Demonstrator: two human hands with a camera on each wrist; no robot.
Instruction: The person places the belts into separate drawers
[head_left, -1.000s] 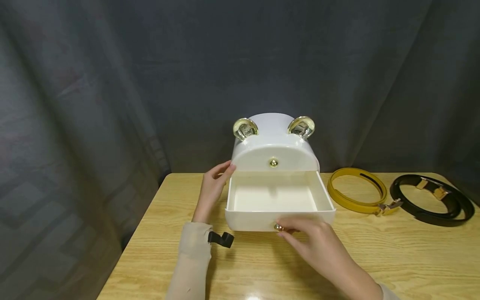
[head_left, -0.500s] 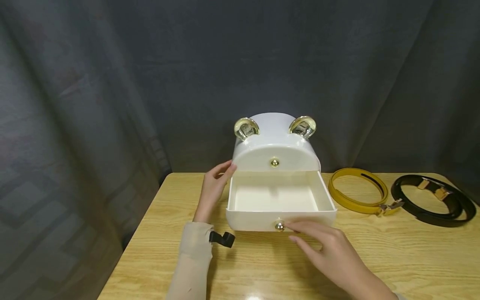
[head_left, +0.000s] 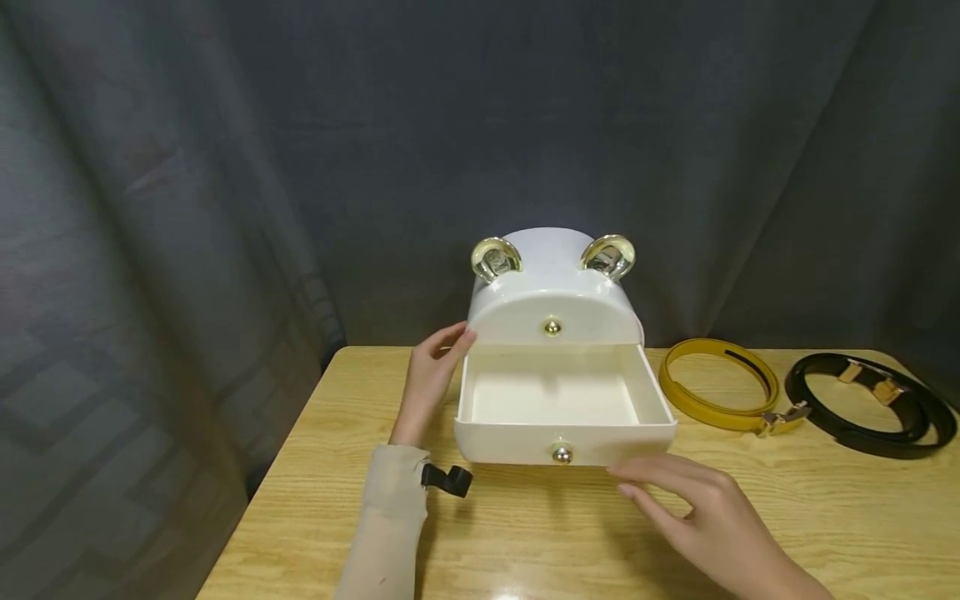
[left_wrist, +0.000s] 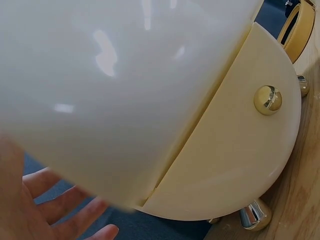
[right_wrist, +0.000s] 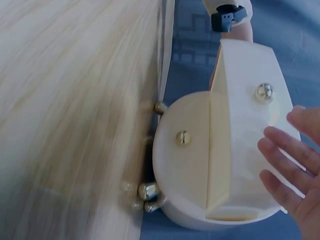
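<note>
a looped yellow belt [head_left: 712, 414] just beside a looped black belt [head_left: 873, 442] on a wooden table [head_left: 315, 467], dark curtain [head_left: 675, 125] behind

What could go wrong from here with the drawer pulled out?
The drawer juts forward, so pressing on it might tip the box. The right hand, near the drawer's front, might bump it. The left hand, by the box's front edge, might get pinched if the drawer slides shut.

A pale wood-grained table [head_left: 315, 500] carries, toward its far edge, a glossy white rounded drawer box [head_left: 553, 283]; to its right lie a yellow strap belt [head_left: 712, 414] and, farther right, a black one [head_left: 877, 445] (both coiled).
</note>
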